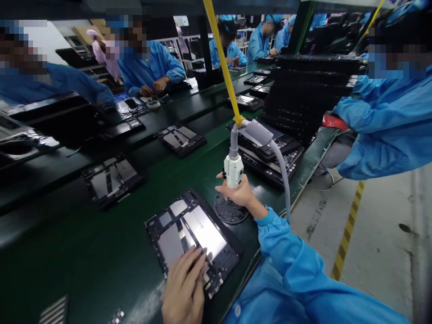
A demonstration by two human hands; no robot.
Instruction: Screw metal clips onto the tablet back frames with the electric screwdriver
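- Left hand: unclenched, fingers resting on the near end of the opened tablet.
- Tablet: on the green bench, long axis running far-left to near-right; it lies left of and nearer than the right hand.
- Right hand: wrapped around an upright driver, over a round dish; tip hidden.

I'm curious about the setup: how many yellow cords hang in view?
2: one cord above the white tool in the right hand, another cord at the top right; more may be hidden.
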